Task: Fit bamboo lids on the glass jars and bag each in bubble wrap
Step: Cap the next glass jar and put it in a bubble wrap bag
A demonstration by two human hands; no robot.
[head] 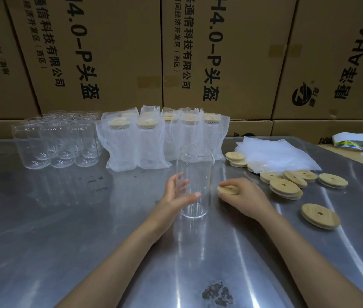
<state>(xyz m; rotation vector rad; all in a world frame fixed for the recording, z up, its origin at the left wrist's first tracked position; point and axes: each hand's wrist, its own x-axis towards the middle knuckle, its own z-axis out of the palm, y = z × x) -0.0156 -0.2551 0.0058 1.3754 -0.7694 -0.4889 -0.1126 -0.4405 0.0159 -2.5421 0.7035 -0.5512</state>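
A clear glass jar (196, 174) stands upright and lidless at the middle of the steel table (65, 230). My left hand (173, 196) grips its lower half, thumb across the front. Just to the right, my right hand (244, 196) holds a round bamboo lid (226, 189) by its edge, low over the table beside the jar. Several loose bamboo lids (286, 185) lie to the right, one (320, 215) nearer me. A stack of flat bubble-wrap bags (276, 155) lies behind them.
Several bare glass jars (58, 141) stand at the back left. Several lidded jars in bubble wrap (160, 136) stand in rows at the back centre. Stacked cardboard cartons (220, 52) wall the far edge. A sticker roll (362, 141) lies far right.
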